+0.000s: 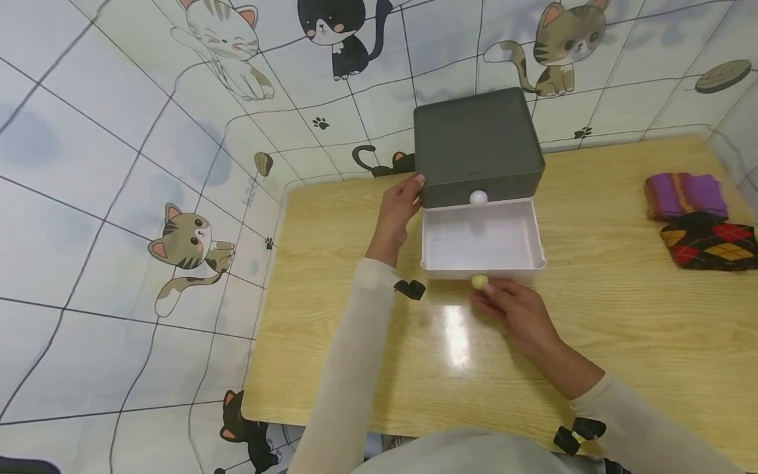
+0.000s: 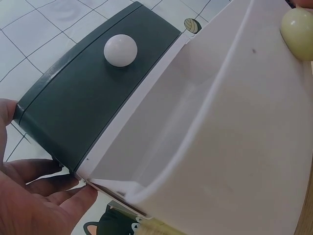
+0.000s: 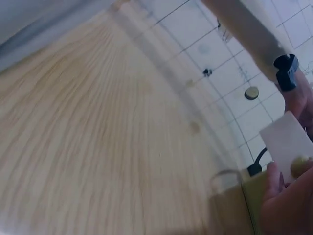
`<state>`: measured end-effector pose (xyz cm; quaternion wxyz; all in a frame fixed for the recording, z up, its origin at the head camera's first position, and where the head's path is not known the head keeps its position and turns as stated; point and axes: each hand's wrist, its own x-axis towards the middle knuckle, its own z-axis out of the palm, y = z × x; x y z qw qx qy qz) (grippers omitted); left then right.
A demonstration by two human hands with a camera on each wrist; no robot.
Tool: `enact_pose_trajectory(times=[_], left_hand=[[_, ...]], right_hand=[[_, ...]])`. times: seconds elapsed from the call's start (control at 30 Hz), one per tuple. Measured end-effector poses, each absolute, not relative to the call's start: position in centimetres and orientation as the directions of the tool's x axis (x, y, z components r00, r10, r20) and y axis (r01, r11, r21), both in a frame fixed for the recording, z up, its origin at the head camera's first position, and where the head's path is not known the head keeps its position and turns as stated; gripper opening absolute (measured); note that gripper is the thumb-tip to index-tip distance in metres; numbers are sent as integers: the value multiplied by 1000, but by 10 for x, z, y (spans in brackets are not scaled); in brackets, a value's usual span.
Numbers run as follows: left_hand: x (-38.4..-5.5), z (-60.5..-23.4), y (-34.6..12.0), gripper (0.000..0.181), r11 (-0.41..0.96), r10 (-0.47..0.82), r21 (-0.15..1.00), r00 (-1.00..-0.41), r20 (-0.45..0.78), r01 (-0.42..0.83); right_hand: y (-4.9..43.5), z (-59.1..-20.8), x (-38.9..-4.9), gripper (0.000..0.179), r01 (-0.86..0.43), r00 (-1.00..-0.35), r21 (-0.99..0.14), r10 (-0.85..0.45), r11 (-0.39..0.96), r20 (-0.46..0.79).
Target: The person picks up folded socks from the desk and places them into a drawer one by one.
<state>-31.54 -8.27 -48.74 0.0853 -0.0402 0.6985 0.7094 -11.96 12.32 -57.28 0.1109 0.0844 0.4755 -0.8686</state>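
A small two-drawer box (image 1: 476, 145) with a dark grey top stands against the wall, its upper drawer front (image 2: 93, 93) bearing a white knob (image 2: 120, 50). The white lower drawer (image 1: 438, 263) is pulled out, and I see nothing inside it. My left hand (image 1: 398, 214) holds the box's left front corner, thumb at the upper edge and fingers along the side. With thumb and fingers, my right hand (image 1: 521, 313) pinches the pale yellow knob (image 1: 479, 282) on the lower drawer's front. The right wrist view shows this knob only partly, at its right edge.
The box stands on a light wooden table (image 1: 592, 230). At the table's right lie a folded purple cloth (image 1: 687, 196) and a dark argyle-patterned cloth (image 1: 713, 243). A cat-printed wall covering (image 1: 331, 138) rises behind and to the left.
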Motion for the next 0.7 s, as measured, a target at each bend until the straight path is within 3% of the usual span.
enact_pose_trajectory(times=[0.2,0.37,0.47,0.53,0.6,0.7], left_hand=[[-315,-490,-77,50,-46,49,985,-986,-162,-164],[-314,-488,-79,53,-28,61,987,-985,-159,-161],[-314,-487,-81,54,-30,45,987,-987,-157,-158],[-314,-487,-81,54,-39,45,986,-986,-159,-161],[-314,-488,-80,54,-46,55,985,-985,-164,-167],[-313,-489,-77,54,-48,70,985,-984,-165,-168]], right_hand=[[177,-582,-109,32,241,-970,-923,-90,-299,-224],[228,-577,-114,16,118,-992,-939,-5,-323,-123],[259,-574,-125,18,46,-995,-953,69,-299,-70],[282,-570,-132,18,43,-990,-985,128,-167,-65],[305,-567,-137,14,64,-982,-996,184,55,-53],[341,-563,-143,25,106,-970,-875,243,473,13]])
